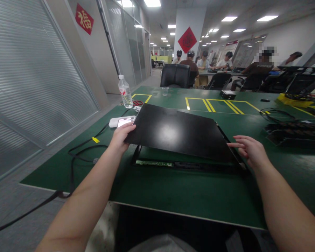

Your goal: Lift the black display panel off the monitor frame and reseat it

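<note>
A thin, glossy black screen panel [170, 131] is tilted over the green table, its left end raised. My left hand [122, 138] grips that left edge, thumb on top, the other fingers mostly hidden underneath. Under the panel lies a thin black frame [199, 166], with a narrow green circuit board [153, 163] along its near side. My right hand [249, 150] is by the panel's right edge, fingers stretched out and apart. One fingertip reaches the edge; whether it presses on it I cannot tell.
Beyond my left hand are a phone [125, 121], a white device [114, 122], red-handled scissors [138, 102] and a water bottle [125, 91]. Black cables [72, 164] cross the table's left side. A plastic cup [165, 91] stands farther back; dark ridged parts [294, 133] lie right.
</note>
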A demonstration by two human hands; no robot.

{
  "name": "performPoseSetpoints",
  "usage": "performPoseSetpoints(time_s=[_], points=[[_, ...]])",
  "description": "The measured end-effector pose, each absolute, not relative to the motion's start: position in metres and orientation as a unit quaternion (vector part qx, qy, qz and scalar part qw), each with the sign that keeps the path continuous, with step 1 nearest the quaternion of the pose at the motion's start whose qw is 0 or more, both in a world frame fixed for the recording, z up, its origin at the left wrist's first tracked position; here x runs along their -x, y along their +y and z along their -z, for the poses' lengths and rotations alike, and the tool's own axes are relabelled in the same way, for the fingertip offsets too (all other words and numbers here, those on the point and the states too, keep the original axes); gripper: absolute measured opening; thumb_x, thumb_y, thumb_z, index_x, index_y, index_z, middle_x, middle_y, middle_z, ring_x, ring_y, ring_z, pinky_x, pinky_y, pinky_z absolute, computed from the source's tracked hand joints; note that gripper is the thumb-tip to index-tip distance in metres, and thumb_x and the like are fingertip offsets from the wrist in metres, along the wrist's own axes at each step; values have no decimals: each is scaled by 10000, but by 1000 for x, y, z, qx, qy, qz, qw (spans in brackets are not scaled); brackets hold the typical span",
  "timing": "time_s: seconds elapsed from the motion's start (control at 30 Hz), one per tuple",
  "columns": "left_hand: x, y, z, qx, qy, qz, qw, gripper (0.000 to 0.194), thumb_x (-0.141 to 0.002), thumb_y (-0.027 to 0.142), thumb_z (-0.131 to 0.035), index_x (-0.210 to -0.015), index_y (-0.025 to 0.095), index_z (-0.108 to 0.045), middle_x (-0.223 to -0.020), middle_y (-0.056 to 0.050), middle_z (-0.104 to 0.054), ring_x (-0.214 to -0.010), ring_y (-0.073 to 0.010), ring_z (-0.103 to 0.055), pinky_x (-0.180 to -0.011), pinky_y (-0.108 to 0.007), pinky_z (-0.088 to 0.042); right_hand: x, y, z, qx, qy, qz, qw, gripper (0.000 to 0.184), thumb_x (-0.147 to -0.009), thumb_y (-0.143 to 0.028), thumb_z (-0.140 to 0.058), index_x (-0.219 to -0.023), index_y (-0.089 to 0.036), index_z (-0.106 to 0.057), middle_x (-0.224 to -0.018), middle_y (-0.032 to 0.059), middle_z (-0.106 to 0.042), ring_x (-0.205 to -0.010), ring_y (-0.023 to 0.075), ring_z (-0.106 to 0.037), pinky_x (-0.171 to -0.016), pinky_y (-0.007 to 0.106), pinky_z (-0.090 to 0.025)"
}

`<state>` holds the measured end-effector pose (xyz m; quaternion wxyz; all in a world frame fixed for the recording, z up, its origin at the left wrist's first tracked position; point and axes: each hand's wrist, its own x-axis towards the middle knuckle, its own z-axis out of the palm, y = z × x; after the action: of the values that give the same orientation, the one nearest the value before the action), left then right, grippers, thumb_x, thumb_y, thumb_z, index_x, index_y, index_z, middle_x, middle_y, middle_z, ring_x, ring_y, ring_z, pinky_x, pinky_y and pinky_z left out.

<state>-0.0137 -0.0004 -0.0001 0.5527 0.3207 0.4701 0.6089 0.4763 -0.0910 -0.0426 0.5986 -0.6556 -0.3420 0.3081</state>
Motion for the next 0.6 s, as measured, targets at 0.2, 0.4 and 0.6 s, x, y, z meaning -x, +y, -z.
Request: performPoseSetpoints(time_s=[0.2,0.4,0.6], points=[[10,1,7,-343,475,-595,551,274,-611,75,-892,-867,136,-816,-804,-76,-834,-713,-207,-776,-673,-270,-639,-476,-92,42,704,-329,-290,558,242,-751,-379,-830,-903,-234,-710,-740,123,-785,-372,86,-321,-352,263,-207],[2,-3,4,-333,503,-594,532,271,-620,69,-894,-862,145,-796,-763,-78,-818,-724,-234,-799,-679,-286,-646,-471,-93,39,719,-316,-292,546,199,-771,-327,-773,-930,-230,-704,-713,100,-783,-366,92,-320,-360,243,-229],[-3,-4,5,-325,500,-597,536,235,-640,45,-891,-813,161,-783,-671,-31,-777,-596,-183,-742,-610,-258,-639,-471,-93,37,730,-302,-280,545,198,-781,-328,-784,-932,-219,-716,-729,105,-787,-370,82,-314,-375,247,-229]])
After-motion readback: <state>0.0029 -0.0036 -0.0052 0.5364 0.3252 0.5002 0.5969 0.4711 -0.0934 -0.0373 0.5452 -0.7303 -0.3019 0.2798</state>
